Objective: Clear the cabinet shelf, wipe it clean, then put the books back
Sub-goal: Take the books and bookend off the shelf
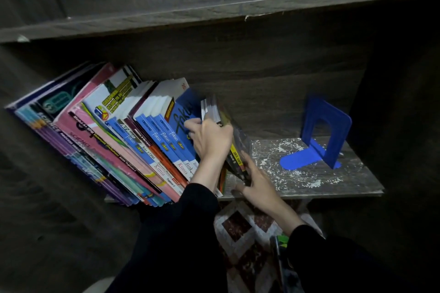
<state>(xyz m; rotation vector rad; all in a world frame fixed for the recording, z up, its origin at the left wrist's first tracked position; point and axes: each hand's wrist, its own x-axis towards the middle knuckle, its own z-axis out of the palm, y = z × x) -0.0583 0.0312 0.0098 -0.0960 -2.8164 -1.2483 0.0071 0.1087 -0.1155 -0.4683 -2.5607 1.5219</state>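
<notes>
Blue-spined books (152,131) are leaning at the left of the dusty shelf (309,181), and we're gripping the slim end books (239,150) with our left hand (210,141). Our right hand (258,185) is lying open, fingertips touching their spines.

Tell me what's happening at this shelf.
A person is working at the right end of a leaning row of books on the cabinet shelf. The left hand grips a few thin books at that end, while the right hand rests flat against their lower edge. A blue bookend stands apart to the right, on bare board covered in white specks. The shelf is not yet cleared or wiped.
</notes>
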